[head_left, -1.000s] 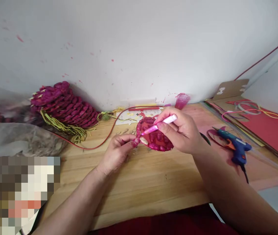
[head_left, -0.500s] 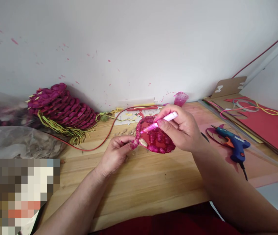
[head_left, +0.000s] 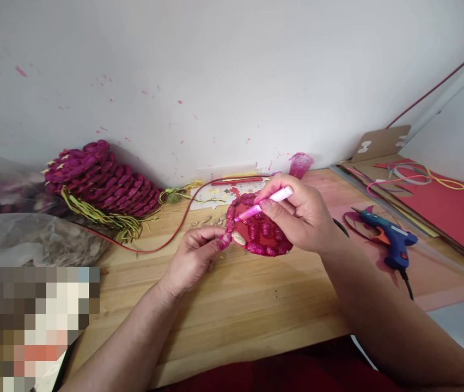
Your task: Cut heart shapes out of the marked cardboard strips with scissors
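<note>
Clamped the white-and-pink pen (head_left: 270,201) in the right hand (head_left: 305,218), with its tip at the left part of the magenta peanut-covered disc (head_left: 265,231); pinched the disc's edge in the left hand (head_left: 195,253), over the wooden table (head_left: 236,310). Had a pale peanut (head_left: 238,238) just beside that pinch, a blue glue gun (head_left: 396,239) farther right.

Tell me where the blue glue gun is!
In the head view, the glue gun lies at the right, between the right hand and the red sheet.

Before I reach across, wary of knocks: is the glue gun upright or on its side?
The glue gun lies on its side: broad flank facing up, handle flat.
</note>
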Demonstrator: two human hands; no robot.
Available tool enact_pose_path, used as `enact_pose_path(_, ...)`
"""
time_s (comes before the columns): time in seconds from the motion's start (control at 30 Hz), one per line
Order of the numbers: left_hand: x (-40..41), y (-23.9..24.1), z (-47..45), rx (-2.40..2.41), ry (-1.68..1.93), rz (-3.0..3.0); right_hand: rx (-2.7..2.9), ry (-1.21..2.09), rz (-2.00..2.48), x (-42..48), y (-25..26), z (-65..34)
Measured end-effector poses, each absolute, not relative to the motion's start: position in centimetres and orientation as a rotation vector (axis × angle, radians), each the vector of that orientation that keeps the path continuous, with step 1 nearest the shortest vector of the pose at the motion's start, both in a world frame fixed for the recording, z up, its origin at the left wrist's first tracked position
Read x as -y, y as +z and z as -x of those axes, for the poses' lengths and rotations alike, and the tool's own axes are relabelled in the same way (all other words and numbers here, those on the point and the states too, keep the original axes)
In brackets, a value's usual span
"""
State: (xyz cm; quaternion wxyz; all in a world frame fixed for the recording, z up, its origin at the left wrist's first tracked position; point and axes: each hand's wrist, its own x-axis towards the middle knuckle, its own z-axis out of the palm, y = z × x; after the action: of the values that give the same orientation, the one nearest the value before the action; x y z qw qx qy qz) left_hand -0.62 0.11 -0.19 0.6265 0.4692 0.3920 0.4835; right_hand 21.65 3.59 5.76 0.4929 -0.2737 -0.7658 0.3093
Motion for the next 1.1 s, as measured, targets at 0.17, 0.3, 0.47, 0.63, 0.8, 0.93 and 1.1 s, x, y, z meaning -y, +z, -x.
enact_pose_path(0.17, -0.21, -0.14, 0.58, -0.901, 1.117, -1.082, 1.852, 0.786, 0.653, -3.47, 5.76, -21.63)
enact_pose_path(0.3, -0.08, 0.06, 0.6, -0.898, 1.12, -1.087, 1.866, 0.739, 0.658, -3.6, 5.75, -21.58)
enact_pose_path(0.47, 0.04, 0.32, 0.47, -0.91, 1.139, -1.081, 1.885, 0.7, 0.642, -3.46, 5.88, -21.6)
enact_pose_path(0.63, -0.04, 0.32, 0.44, -0.916, 1.139, -1.102, 1.913, 0.675, 0.637, -3.29, 6.11, -21.59)
enact_pose_path(0.8, -0.06, 0.12, 0.62, -0.955, 1.115, -1.097, 1.908, 0.627, 0.618, -3.7, 5.88, -21.63)
enact_pose_path(0.93, 0.04, 0.17, 0.62, -0.943, 1.126, -1.123, 1.877, 0.658, 0.598, -3.84, 5.62, -21.69)
enact_pose_path(1.1, 0.03, 0.26, 0.53, -0.931, 1.149, -1.149, 1.909, 0.638, 0.615, -3.66, 5.74, -21.68)
